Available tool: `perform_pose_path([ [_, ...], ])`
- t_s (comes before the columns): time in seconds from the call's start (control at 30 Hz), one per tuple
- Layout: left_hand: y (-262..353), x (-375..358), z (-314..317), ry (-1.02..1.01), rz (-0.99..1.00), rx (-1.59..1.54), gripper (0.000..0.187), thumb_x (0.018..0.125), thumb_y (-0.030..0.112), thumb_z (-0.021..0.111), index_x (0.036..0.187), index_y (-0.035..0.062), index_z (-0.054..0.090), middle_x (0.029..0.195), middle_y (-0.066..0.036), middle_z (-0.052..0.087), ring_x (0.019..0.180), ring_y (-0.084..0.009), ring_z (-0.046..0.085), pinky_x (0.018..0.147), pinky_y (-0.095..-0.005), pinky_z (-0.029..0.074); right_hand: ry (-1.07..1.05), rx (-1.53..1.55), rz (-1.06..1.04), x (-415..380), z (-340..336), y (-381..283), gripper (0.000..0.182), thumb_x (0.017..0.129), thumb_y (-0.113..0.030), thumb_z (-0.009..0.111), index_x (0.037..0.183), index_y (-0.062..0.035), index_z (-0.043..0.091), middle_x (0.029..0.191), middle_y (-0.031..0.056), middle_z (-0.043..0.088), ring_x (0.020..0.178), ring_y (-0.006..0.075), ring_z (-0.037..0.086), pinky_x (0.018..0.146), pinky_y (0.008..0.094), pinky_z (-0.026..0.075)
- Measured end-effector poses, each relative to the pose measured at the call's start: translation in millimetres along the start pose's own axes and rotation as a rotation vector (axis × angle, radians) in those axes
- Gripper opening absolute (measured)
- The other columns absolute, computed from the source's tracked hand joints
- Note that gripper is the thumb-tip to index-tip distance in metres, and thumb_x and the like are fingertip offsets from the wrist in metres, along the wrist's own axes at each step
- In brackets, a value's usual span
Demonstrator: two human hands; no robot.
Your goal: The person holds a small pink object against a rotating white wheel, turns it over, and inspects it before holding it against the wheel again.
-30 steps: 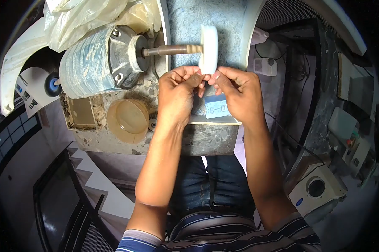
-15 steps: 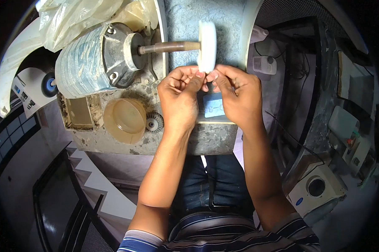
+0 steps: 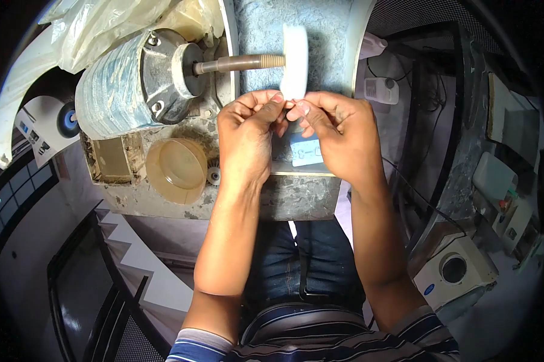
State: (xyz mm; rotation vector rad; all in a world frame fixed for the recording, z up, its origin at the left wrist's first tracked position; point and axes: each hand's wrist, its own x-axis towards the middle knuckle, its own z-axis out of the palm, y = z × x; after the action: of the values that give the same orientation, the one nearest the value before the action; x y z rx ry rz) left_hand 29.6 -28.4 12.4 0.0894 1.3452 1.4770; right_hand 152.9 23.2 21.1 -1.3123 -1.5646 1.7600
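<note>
A white wheel [image 3: 295, 61] sits on the tapered end of a brown spindle [image 3: 241, 63] that comes out of a blue-grey motor [image 3: 118, 87]. Both hands meet at the wheel's lower edge. My left hand [image 3: 251, 130] is closed, thumb and index finger pinched just below the wheel. My right hand [image 3: 344, 130] is pinched beside it, its fingertips close to those of my left hand. Whatever lies between the fingertips is too small to make out. Under my hands, a light blue card [image 3: 307, 152] lies inside the tray-like housing.
A round plastic bowl [image 3: 177, 171] stands on the worn bench [image 3: 296, 202], beside a square-holed box [image 3: 112, 161] and a partly hidden ridged disc [image 3: 214, 174]. Crumpled plastic sheeting [image 3: 133, 27] covers the back left. A white jug [image 3: 381, 90] and black cables are at the right.
My left hand has shifted slightly left and covers more of the ridged disc. The fingertips of both hands have moved a little. The wheel and motor appear slightly further left and up.
</note>
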Motion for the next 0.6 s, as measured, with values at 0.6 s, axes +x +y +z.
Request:
perform_pose_path([
  [0.6,-12.6,-3.8,-3.1,-0.064,0.141,-0.031,0.005,0.086,-0.005,0.056,0.089,-0.0037,0.060,0.076,-0.007,0.063,0.061,-0.0093,0.052,0.057,-0.0204,0.041,0.130,-0.081,-0.121,-9.0,7.2,1.5,0.013,0.088,-0.005,0.057,0.092,0.0055,0.065,0.080,0.0127,0.069,0.070,0.0153,0.067,0.064,0.0266,0.051],
])
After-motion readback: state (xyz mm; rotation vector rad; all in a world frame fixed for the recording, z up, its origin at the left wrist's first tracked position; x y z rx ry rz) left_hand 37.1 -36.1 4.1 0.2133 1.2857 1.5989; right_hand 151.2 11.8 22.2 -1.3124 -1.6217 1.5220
